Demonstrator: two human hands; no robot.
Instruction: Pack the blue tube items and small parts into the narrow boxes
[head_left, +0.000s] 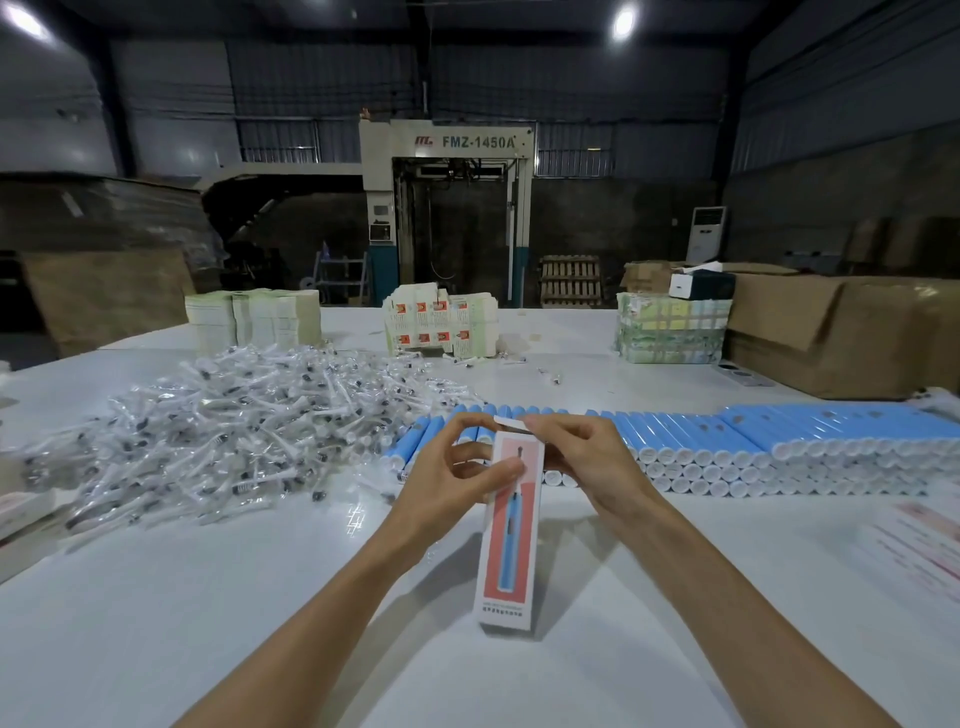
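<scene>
Box: our narrow white-and-red cardboard box (511, 519), held lengthwise between both hands, flap end away from us.
Parts: clear-bagged small white parts (234, 431), heaped left within reach.
Left hand (447, 483): grips the box's upper end, steadying it.
Right hand (587, 462): pinches the top flap.
Tubes: blue plastic tubes (727, 441), rowed behind.

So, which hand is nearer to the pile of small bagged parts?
Left. The left hand is just right of the pile; the right hand lies farther right, beyond the narrow box.
</scene>
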